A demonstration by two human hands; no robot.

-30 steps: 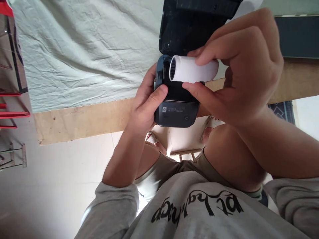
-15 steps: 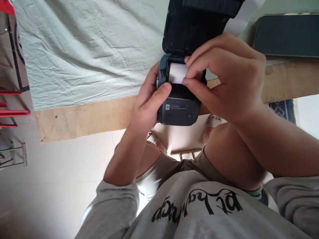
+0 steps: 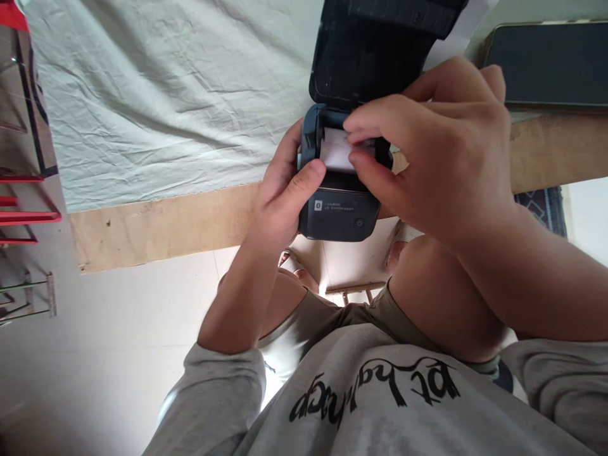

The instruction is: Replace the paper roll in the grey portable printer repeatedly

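A small dark label printer (image 3: 339, 218) is held over the table's front edge, its black lid (image 3: 365, 57) swung up and back. Around its left side wraps my left hand (image 3: 285, 190), thumb on the near rim of the paper bay and fingers mostly hidden behind the body. In the bay lies a white paper roll (image 3: 335, 151). My right hand (image 3: 441, 145) reaches in from the right, with thumb and fingertips closed on the roll's right part, which they partly cover.
A pale green cloth (image 3: 166, 101) covers the table, whose bare wooden edge (image 3: 166, 228) runs along the front. A phone (image 3: 555, 66) lies at the right, and white paper (image 3: 458, 38) shows behind the lid. Red-edged racks (image 3: 28, 215) stand at far left.
The paper roll has shifted slightly towards me in the bay. My right fingertips have moved a little left over it, and that hand has turned. My left hand stays on the printer.
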